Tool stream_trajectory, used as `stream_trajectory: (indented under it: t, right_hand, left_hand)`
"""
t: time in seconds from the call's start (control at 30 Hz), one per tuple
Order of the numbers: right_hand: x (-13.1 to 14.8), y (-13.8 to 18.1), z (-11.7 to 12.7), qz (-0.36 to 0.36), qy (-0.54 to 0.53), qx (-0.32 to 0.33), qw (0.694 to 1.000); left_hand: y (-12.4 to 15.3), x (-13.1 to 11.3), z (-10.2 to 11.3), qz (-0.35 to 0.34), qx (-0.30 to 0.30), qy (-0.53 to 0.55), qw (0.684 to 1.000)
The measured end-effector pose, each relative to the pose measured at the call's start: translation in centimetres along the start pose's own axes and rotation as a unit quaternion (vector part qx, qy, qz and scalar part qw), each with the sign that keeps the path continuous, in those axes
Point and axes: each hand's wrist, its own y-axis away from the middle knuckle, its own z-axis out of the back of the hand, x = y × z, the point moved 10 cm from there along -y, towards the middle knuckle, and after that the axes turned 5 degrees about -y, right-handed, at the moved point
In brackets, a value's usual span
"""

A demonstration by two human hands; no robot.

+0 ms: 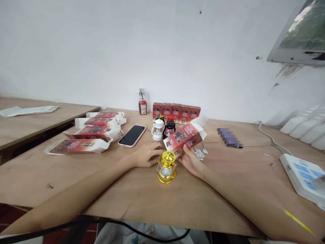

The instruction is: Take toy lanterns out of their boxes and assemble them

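Note:
A small gold toy lantern [167,166] stands upright on the wooden table [127,189] between my hands. My right hand [191,161] is closed on a red printed carton [184,137] with its end flap open, tilted above the table just behind the lantern. My left hand [146,155] rests palm down on the table to the left of the lantern, fingers curled loosely toward it, holding nothing I can see. A white lantern [157,129] and a black lantern [169,128] stand just behind.
Several flattened red cartons [91,134] lie at the left, a phone [132,135] beside them. A row of upright red boxes [176,113] and a small bottle [142,105] stand at the wall. A white device [303,176] sits at the right edge, a cable [269,137] nearby.

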Motion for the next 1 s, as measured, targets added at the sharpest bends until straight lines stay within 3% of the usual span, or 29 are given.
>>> stream_trajectory:
  t: [0.4,0.6,0.83,1.0]
  right_hand:
    - [0.3,0.0,0.6,0.034,-0.002,-0.041,0.999]
    - [0.3,-0.1,0.9,0.035,-0.012,-0.047,0.998]
    - [0.3,0.1,0.5,0.029,-0.01,-0.059,0.998]
    - [0.2,-0.1,0.8,0.018,-0.021,-0.065,0.997]
  left_hand:
    - [-0.7,-0.6,-0.1,0.037,0.009,-0.24,0.97]
    - [-0.6,-0.5,0.4,0.059,0.02,-0.292,0.954]
    - [-0.2,-0.4,1.3,0.047,-0.019,-0.314,0.948]
    - [0.1,1.0,1.3,0.096,-0.017,-0.297,0.95]
